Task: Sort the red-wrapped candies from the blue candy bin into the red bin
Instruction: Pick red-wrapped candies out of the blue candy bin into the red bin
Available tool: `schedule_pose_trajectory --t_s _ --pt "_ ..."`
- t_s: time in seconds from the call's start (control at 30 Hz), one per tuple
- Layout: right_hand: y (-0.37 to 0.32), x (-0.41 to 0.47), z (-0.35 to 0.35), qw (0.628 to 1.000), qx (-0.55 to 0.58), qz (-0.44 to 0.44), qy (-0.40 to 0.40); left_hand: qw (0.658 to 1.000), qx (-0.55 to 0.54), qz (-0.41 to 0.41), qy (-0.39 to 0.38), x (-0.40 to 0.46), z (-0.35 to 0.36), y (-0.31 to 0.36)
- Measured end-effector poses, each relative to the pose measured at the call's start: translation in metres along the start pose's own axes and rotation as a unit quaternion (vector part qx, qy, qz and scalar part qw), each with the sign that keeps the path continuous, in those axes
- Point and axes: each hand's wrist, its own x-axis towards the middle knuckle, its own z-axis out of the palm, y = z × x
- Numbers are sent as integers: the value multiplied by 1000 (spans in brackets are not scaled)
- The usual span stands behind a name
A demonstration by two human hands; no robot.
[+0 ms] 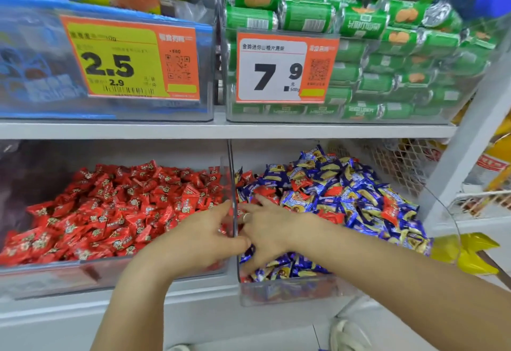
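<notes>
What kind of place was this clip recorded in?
Most likely a snack shop or supermarket aisle. White shelving carries clear bins of loose wrapped candy, a red bin and a blue bin, and the bins above bear printed price tags with QR codes. Stacked green biscuit packs fill one upper bin.

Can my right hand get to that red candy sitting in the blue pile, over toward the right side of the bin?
Probably yes. The right hand already rests in the blue candy bin, and the red candy lies on top of the blue candies with nothing over it. The bin is open on top, so the way looks free.
</notes>
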Motion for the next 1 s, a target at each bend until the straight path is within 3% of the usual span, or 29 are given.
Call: schedule_pose_trajectory --t_s 0.2,0.37,0.53,0.63,0.77,0.9,1.0 --pt "16 27 2 992 -105 71 -24 1000 1 -8 -7 1 -2 3" --pt "20 65 -20 959 -174 156 -157 998 56 -11 11 1 0 2" --pt "41 41 -28 940 -198 214 -180 996 86 -20 -3 2 -2 5" --pt "57 5 -33 952 -175 202 -148 992 122 -22 -11 3 -6 8" --pt "77 -45 -24 980 -52 190 4 990 137 -25 -4 4 -2 9" --pt "88 -90 3 969 2 221 109 988 147 -24 47 9 8 14" --pt "91 -119 20 955 96 240 146 985 162 6 60 13 8 18"
